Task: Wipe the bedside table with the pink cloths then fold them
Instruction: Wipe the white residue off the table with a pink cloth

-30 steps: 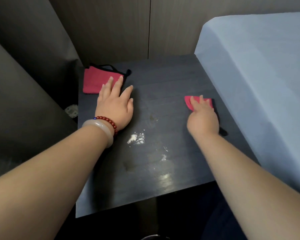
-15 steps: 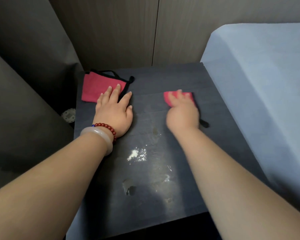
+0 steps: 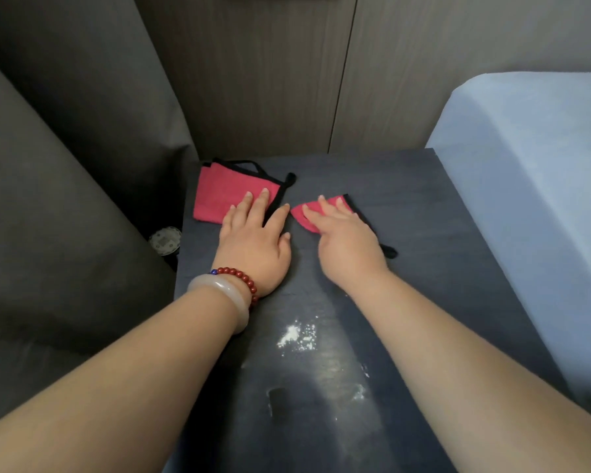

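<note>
two pink cloths point(image 3: 226, 196) point(image 3: 308, 217) (under flat hands point(image 3: 253, 247) point(image 3: 348, 250))

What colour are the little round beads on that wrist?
The bead bracelet is dark red with one blue bead, clearest in the head view.

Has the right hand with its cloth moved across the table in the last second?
Yes. The right hand slid left, away from the bed, toward the left hand.

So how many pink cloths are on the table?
2. One pink cloth lies at the table's far left corner, the left hand touching it. The other cloth sits mid-table under the right hand.
</note>
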